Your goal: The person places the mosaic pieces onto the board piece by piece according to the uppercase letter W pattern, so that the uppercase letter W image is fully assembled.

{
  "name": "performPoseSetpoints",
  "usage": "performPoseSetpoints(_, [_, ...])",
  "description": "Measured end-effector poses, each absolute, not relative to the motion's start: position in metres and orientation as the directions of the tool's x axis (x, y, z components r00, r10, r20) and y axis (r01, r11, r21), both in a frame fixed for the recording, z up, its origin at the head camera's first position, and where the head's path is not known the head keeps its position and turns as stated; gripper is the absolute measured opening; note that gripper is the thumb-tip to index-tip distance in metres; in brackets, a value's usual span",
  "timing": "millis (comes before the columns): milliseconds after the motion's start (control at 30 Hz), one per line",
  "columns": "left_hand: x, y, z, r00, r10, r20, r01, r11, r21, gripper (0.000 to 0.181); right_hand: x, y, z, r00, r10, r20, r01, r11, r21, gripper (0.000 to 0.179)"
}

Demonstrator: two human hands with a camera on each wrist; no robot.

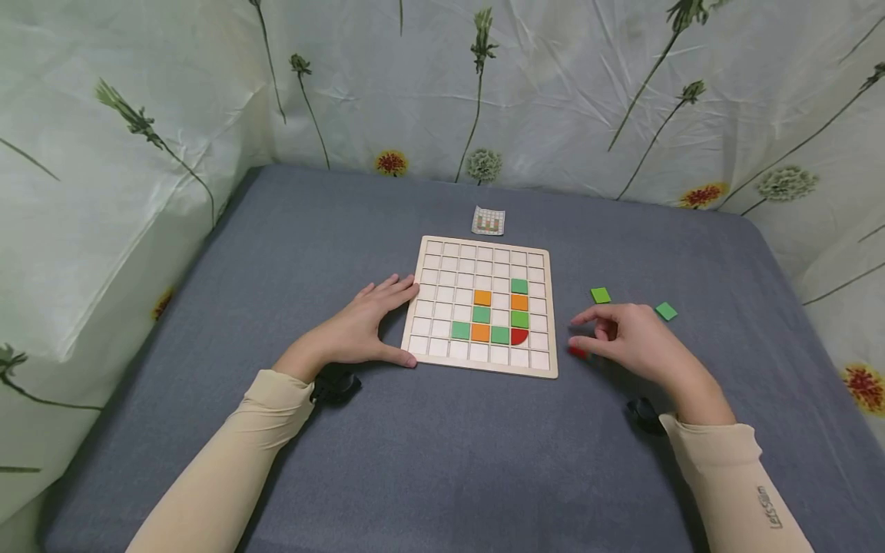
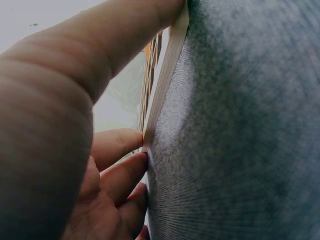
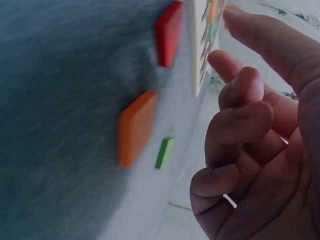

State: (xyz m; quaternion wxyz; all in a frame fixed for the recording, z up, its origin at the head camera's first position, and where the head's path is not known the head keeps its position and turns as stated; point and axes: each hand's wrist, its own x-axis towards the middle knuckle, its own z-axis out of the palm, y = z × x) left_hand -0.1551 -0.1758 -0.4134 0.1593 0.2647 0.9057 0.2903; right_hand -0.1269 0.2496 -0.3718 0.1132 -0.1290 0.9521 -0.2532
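A wooden grid board (image 1: 484, 366) lies on the grey cloth, bearing several orange and green square tiles and a red tile with one rounded corner (image 1: 518, 336). My left hand (image 1: 359, 326) rests at the board's left edge, fingers spread, thumb at the lower corner. To the right of the board hovers my right hand (image 1: 632, 338), thumb and index finger apart with nothing between them. Below its fingertips lies a loose red tile (image 1: 578, 352). In the right wrist view an orange tile (image 3: 136, 130) lies near that hand; the head view hides it.
A small pattern card (image 1: 488, 221) lies behind the board. Two loose green tiles, one lighter (image 1: 600, 295) and one darker (image 1: 666, 311), lie beyond the right hand. A flowered cloth (image 1: 415, 92) hangs behind the grey surface.
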Motion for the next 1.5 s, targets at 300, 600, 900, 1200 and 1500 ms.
performPoseSetpoints(300, [-0.155,-0.176,-0.414,-0.809,0.571,-0.140,0.383,0.693,0.611,0.120,-0.113,0.263,-0.384,-0.947,-0.289,-0.138,-0.199,0.868,-0.455,0.030])
performPoseSetpoints(600, [-0.155,-0.177,-0.413,-0.809,0.571,-0.141,0.380,0.690,0.616,0.120,-0.111,0.262,-0.386,-0.946,-0.296,-0.133,-0.213,0.875,-0.435,0.026])
performPoseSetpoints(900, [-0.156,-0.176,-0.414,-0.808,0.570,-0.146,0.380,0.695,0.611,0.120,-0.114,0.263,-0.385,-0.928,-0.343,-0.148,-0.243,0.855,-0.459,0.025])
performPoseSetpoints(1200, [-0.156,-0.176,-0.414,-0.808,0.573,-0.141,0.384,0.692,0.612,0.120,-0.111,0.262,-0.387,-0.930,-0.343,-0.132,-0.244,0.845,-0.477,0.028])
performPoseSetpoints(1500, [-0.155,-0.176,-0.414,-0.810,0.568,-0.147,0.378,0.697,0.609,0.120,-0.109,0.257,-0.389,-0.944,-0.308,-0.116,-0.234,0.875,-0.425,0.033])
